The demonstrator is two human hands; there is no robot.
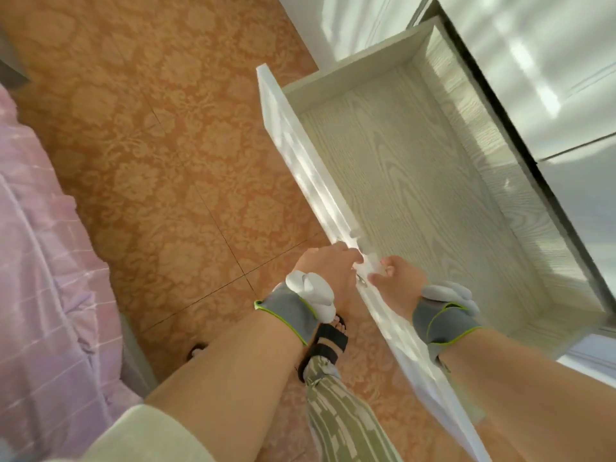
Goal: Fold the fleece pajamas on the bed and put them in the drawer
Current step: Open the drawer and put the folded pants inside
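Both hands are on the drawer (416, 168), which sits pulled out on the right of the scene, its pale wood-grain bottom facing the camera. So the left hand (328, 266) comes at the white front panel (296, 151) from the outside, fingers (354, 258) curled over its top edge. Then the right hand (400, 278) is on the inside of that same panel, fingers curled against the edge too, so the panel's clamped between the two hands, which are nearly touching. Something small and metal shows between them, can't tell what. Each wrist has a grey band (290, 311). Over on the left, well apart across the orange patterned floor (150, 111), is the bed (43, 235) with pink checked bedding. Glossy white wardrobe doors (533, 78) stand far right.
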